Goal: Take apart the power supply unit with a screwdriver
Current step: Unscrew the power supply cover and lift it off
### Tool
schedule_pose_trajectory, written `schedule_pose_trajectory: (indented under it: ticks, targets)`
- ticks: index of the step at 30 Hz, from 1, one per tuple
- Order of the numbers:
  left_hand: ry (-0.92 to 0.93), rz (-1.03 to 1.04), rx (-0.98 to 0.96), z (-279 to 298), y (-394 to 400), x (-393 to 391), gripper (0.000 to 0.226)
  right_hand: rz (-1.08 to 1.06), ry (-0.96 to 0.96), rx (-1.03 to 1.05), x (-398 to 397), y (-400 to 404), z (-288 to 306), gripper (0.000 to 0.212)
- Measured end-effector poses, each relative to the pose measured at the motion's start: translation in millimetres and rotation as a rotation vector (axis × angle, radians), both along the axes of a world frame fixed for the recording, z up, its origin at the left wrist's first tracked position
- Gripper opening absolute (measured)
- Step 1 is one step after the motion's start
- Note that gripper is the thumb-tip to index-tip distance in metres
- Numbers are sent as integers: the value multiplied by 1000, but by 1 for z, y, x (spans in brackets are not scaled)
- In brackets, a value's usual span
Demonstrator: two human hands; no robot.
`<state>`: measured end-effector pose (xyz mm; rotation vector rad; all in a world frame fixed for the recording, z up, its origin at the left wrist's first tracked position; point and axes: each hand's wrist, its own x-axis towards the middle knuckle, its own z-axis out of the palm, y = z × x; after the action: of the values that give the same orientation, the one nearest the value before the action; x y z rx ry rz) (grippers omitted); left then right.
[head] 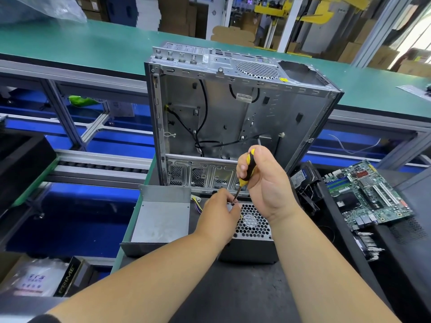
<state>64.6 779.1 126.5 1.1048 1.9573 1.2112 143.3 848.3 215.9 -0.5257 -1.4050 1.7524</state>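
Power supply: grey sheet-metal box power supply unit [253, 247] with a honeycomb-punched fan grille on top, sits on the dark worktop [245, 290] right in front of the person, fan label visible through the holes.
Screwdriver: yellow-and-black plastic-handled screwdriver [246, 170], thin dark steel shaft, tilted, tip down at the unit's far-left top corner.
Right hand: right hand [265, 180] grip is closed round the screwdriver handle, fist above the unit.
Left hand: left hand [218, 213] rests on the unit's left top edge, fingertips pinched in at the screwdriver tip; whether they hold a screw, cannot tell.
Cover: bent grey matte sheet-metal cover [161, 220], U-shaped, lies just left of the unit, touching or nearly.
Wires: coloured wire bundle with white plug [196, 200] between cover and left hand.
Case: bare silver steel computer case [233, 117], open side facing the person, upright behind the unit, black cables loose inside.
Board: green circuit motherboard [367, 194] lies flat to the right.
Room: green-matted conveyor line [93, 47] behind, aluminium frame rails, cardboard boxes further back.
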Motion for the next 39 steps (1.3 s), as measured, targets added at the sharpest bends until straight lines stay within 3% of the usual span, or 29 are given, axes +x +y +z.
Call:
schedule_pose_trajectory:
  ticks: [8,17,19,22,27,31,39]
  targets:
    - [-18,10,-20,-1,0,0,20,-81,-90,26,4,1,4,24]
    - [-5,1,-3,-1,0,0,20,-11,-13,-85,-7,-1,4,57]
    - [-8,2,1,0,0,0,20,-9,-1,-87,-6,-1,4,50]
    - [-1,9,3,0,0,0,20,-26,-13,-31,-3,-1,3,23]
    - [0,8,-12,-1,0,0,21,-53,-28,-26,3,-1,5,19]
    - [-13,7,-9,2,0,1,20,-103,-92,-12,5,1,8,28]
    - [-30,-9,10,6,-5,2,16,-9,20,-93,-3,-3,5,55]
